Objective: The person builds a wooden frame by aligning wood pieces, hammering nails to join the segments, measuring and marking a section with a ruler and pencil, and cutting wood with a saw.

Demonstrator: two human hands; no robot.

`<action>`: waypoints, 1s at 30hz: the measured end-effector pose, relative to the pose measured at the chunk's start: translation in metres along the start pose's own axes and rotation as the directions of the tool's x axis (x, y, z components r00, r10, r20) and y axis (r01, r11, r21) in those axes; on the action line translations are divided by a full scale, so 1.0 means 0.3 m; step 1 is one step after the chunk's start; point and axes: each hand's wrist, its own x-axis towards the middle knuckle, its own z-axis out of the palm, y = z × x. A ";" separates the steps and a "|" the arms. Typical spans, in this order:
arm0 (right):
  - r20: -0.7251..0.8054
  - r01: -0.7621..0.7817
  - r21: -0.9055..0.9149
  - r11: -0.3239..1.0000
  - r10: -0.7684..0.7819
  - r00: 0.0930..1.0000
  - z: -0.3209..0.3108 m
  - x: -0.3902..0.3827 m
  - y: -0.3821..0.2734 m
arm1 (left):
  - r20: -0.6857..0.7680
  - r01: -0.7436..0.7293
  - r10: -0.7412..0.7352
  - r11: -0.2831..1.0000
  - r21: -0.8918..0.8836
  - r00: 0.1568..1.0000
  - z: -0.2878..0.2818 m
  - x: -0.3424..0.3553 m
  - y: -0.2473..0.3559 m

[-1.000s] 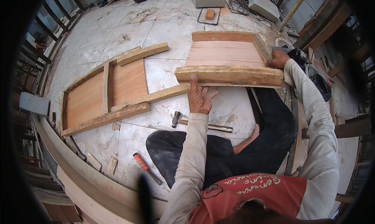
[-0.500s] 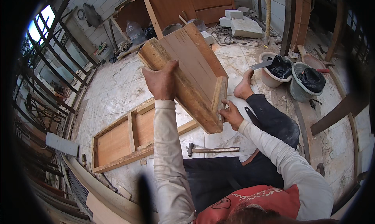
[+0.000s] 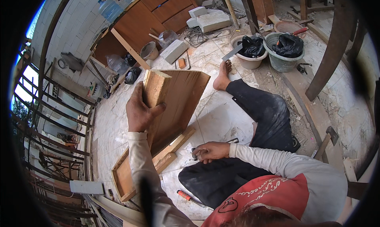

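Observation:
My left hand (image 3: 141, 110) is wrapped round the thick wooden edge of a shallow wooden box panel (image 3: 180, 94), holding it tilted up on the left. The panel's lower end is near a second wooden frame (image 3: 126, 175) with a plywood back lying on the floor, partly hidden by the panel and my left arm; I cannot tell whether they touch. Above my dark trouser leg, my right hand (image 3: 212, 152) is closed on a hammer (image 3: 194, 153) close to its head. Most of the handle is hidden by the fingers. A red-handled tool (image 3: 184, 195) lies beside my leg.
Two buckets (image 3: 283, 61) with black bags and a handsaw (image 3: 232, 52) stand beyond my bare foot. White blocks (image 3: 213, 20) and a wooden cabinet (image 3: 158, 13) are at the back. A hatchet (image 3: 327, 142) rests at right. A pale block (image 3: 86, 187) lies at left.
My right hand has left the panel's lower end and taken hold of the hammer on the floor. My left hand has swung the panel lower and leftward. The view has turned.

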 end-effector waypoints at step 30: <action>-0.958 -0.010 -0.016 1.000 -0.012 0.285 -0.261 -1.035 0.181 | 0.383 -0.115 0.140 0.989 -0.088 0.913 0.557 0.359 0.130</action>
